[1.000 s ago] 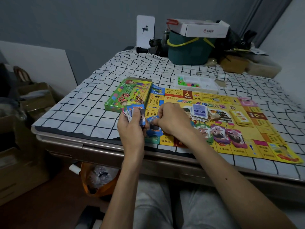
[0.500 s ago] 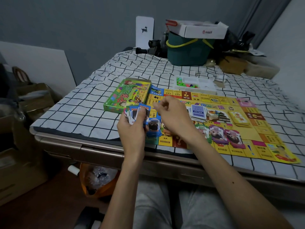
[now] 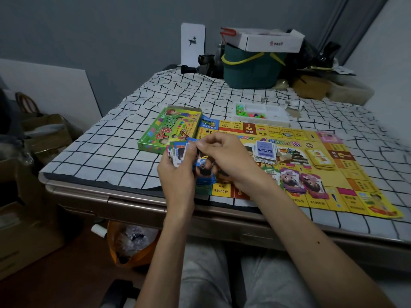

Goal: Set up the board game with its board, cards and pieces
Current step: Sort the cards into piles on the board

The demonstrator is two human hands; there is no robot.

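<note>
left hand (image 3: 178, 176) curls round a fanned bundle of small colourful picture cards (image 3: 176, 153) above the table's near edge; right hand (image 3: 224, 156) pinches the top of one card in that fan

under them a blue-bordered card pile (image 3: 205, 176) lies on the flat yellow paper game board (image 3: 355, 174), spread along the near edge of the black-checked white tablecloth (image 3: 100, 158)

two purple card piles (image 3: 291, 181) lie near the board's near edge, a blue-backed deck (image 3: 264, 151) and a yellow deck (image 3: 320, 158) mid-board

a green cardboard game box (image 3: 171, 130) lies just beside the board's far left corner, a white plastic tray of coloured pieces (image 3: 260, 114) at its far edge
</note>
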